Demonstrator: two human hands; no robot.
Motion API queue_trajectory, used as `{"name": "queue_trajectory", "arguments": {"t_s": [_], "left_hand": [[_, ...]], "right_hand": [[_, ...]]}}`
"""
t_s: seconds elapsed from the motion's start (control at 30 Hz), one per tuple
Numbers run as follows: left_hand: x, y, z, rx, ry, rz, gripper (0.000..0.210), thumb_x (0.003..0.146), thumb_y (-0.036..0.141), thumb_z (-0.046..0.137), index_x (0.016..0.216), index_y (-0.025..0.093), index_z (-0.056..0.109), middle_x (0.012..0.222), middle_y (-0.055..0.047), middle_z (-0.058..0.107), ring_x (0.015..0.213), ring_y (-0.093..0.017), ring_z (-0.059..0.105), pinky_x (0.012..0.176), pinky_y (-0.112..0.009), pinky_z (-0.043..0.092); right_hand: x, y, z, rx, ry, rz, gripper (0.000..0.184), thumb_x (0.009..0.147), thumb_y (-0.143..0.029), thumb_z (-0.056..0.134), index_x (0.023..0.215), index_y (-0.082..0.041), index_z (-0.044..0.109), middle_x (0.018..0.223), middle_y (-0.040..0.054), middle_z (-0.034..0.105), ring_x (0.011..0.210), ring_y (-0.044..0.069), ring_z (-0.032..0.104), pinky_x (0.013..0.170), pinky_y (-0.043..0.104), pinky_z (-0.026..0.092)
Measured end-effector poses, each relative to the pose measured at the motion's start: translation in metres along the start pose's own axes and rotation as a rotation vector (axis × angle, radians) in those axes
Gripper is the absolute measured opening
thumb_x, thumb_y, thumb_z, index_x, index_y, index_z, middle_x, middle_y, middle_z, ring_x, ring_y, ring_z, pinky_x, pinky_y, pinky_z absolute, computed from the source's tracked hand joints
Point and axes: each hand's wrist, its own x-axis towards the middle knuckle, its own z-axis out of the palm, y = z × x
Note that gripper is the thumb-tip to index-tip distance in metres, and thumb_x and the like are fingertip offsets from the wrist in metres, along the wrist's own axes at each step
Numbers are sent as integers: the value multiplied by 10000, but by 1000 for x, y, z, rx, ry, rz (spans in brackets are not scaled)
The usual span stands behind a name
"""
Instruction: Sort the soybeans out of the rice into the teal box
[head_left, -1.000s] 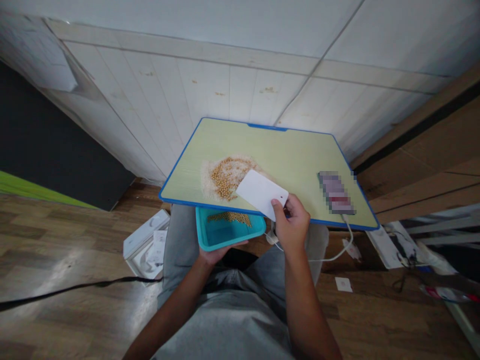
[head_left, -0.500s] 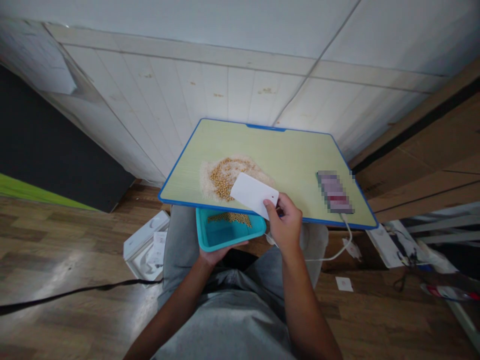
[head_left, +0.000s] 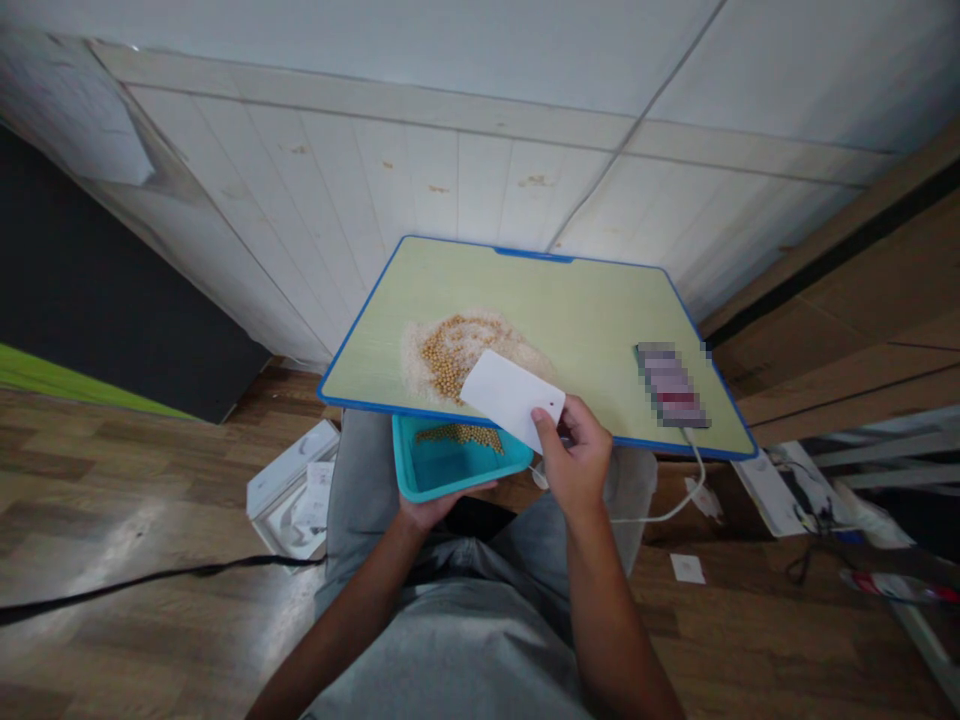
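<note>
The right hand [head_left: 581,450] grips a white card [head_left: 506,395] by its near right corner, thumb on top, and the card's long axis points away from that hand, forward and to the left, straight at the heap of golden beads [head_left: 447,372]. The card's far end overlaps the near right side of this heap in the view; whether it touches the table [head_left: 592,310] cannot be told. Pale grains [head_left: 529,357] lie among the beads and around them, ahead and left of the right hand. With the card as its reach, the right hand is the better placed of the two. The left hand [head_left: 429,514], palm up, holds a turquoise tub [head_left: 405,462] from beneath, its fingers mostly hidden. The tub sits just above that hand, below the table's near edge, with more beads [head_left: 469,437] along its far side; the heap lies beyond it, forward of the left hand.
</note>
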Motion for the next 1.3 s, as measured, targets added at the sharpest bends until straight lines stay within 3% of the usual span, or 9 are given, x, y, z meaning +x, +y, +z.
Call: {"name": "queue_trajectory", "arguments": {"t_s": [0.2,0.47,0.7,0.83,1.0,1.17,1.3], "left_hand": [[2,-1,0,0,5,0,610,1141,790,646,1476,355,912,1759,-149,868,1854,-631,553,1473,-934,437],[5,-2,-7,6,-15,24,608,1071,815,756,1460,374,910,1754,-155,868,1861,-653,530,1426,-962,476],[3,-1,-5,-6,26,7,623,1140,816,670,1503,357,884,1727,-155,883,1804,-609,631,1353,-963,586],[1,0,-2,58,24,11,695,1221,841,448,1444,362,899,1810,-122,834,1842,-581,597,1328,-935,617],[5,-1,-7,85,-23,41,753,1226,865,393,1442,370,917,1890,-130,767,1882,-613,525,1334,-1013,543],[17,-3,-28,49,-105,17,801,1213,926,386,1490,385,907,1972,-108,689,1909,-591,489,1410,-940,505],[28,-3,-45,-1,-220,-2,816,1220,916,430,1597,348,879,2032,-102,615,1948,-589,413,1497,-984,312]], "right_hand": [[-6,-6,2,-27,-56,-14,386,1112,-593,828,900,-271,797,704,-30,660,646,191,577,618,299,464],[-1,15,-8,-57,83,27,308,1127,-549,823,1045,-256,874,779,-6,773,718,223,673,680,315,538],[8,17,-4,-41,117,17,394,1137,-640,824,1094,-250,865,861,16,834,768,232,723,724,324,564],[13,9,4,-43,46,7,322,1100,-563,814,1044,-253,878,846,13,840,737,219,697,700,319,541],[14,0,9,-52,4,-9,276,1054,-518,797,969,-265,864,763,-3,759,679,206,614,642,310,502],[13,-3,8,-48,-19,-5,297,1046,-534,801,914,-270,829,752,-5,737,682,200,603,653,310,498],[13,-3,6,-27,-46,-13,302,1054,-533,809,914,-267,829,770,-1,752,689,202,613,658,312,501]]}}
